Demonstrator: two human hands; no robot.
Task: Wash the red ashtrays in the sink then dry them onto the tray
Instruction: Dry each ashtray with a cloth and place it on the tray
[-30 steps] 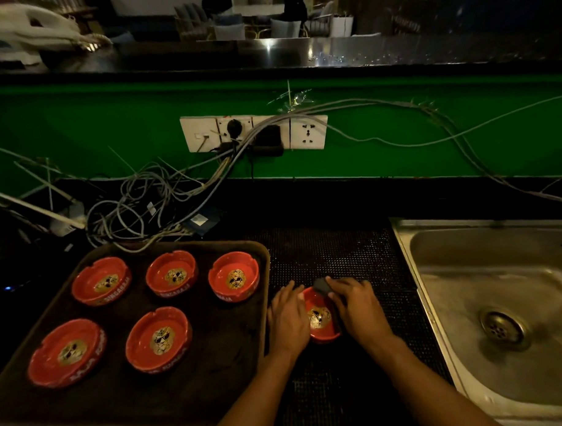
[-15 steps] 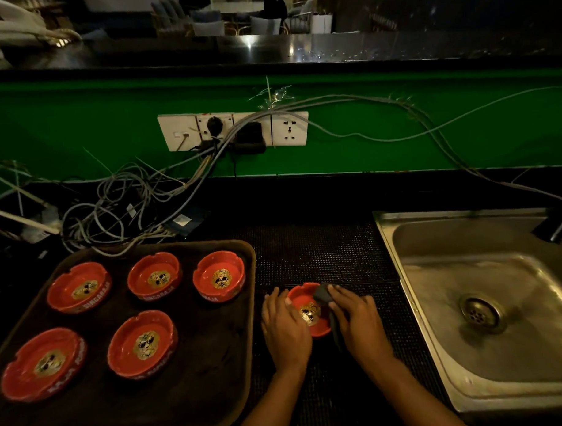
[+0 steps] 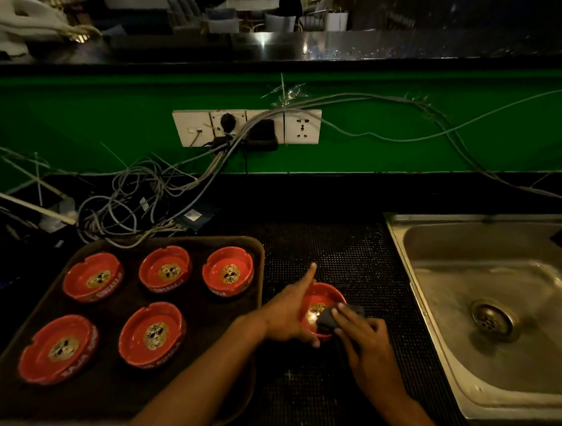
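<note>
On the dark counter a brown tray (image 3: 255,245) is holding five red ashtrays (image 3: 164,270) — at three o'clock, the left hand (image 3: 289,311) is gripping a sixth ashtray (image 3: 327,295), the right hand (image 3: 367,340) pinching a grey cloth (image 3: 328,319) inside it.

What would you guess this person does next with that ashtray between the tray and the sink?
Probably finish wiping, then set it on the tray. The right hand presses a dark cloth into the ashtray that the left hand steadies on the mat, and five ashtrays already sit on the tray with a free spot at its near right.

Dim room, green wall (image 3: 79,124)
</note>
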